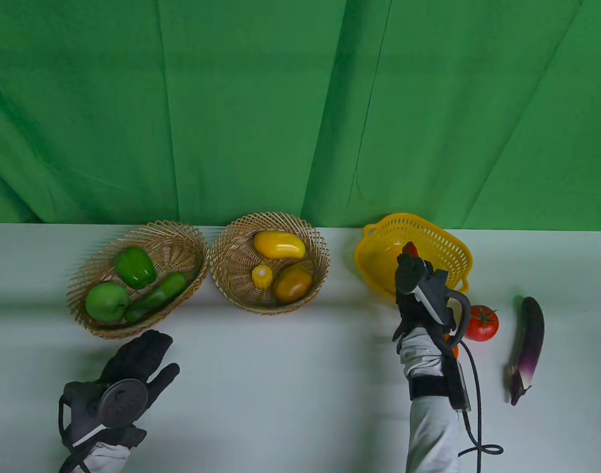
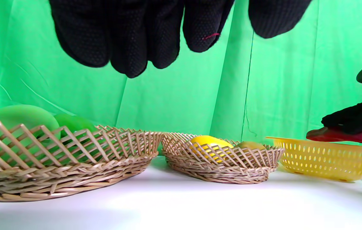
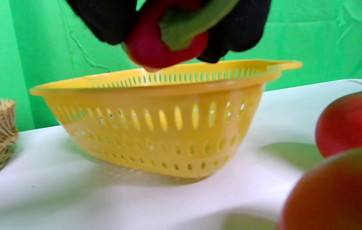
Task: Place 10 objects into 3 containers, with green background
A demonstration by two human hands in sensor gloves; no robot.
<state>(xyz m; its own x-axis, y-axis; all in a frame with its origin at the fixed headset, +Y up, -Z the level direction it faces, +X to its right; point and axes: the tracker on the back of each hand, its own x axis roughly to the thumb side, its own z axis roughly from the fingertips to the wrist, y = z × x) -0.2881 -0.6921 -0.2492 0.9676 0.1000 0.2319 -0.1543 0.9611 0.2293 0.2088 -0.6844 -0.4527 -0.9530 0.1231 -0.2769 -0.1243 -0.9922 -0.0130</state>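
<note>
My right hand (image 1: pixel 413 268) grips a red pepper with a green stem (image 3: pixel 165 38) and holds it above the rim of the yellow plastic basket (image 1: pixel 443 246); its red tip (image 1: pixel 410 248) shows past my fingers. In the left wrist view the pepper (image 2: pixel 334 134) hangs over the basket (image 2: pixel 325 158). My left hand (image 1: pixel 133 367) rests flat and empty on the table below the left wicker basket (image 1: pixel 88 281), which holds a green pepper (image 1: pixel 134 267), a green apple (image 1: pixel 106 302) and a green chilli (image 1: pixel 157 295). The middle wicker basket (image 1: pixel 226 246) holds a yellow mango (image 1: pixel 279 244), a small corn piece (image 1: pixel 262 277) and a second mango (image 1: pixel 292 284).
A red tomato (image 1: pixel 482 322) lies right of my right wrist, with an orange fruit (image 1: pixel 451 348) partly hidden under it. A purple eggplant (image 1: pixel 527 345) lies at the far right. A green cloth hangs behind the white table (image 1: pixel 281 384).
</note>
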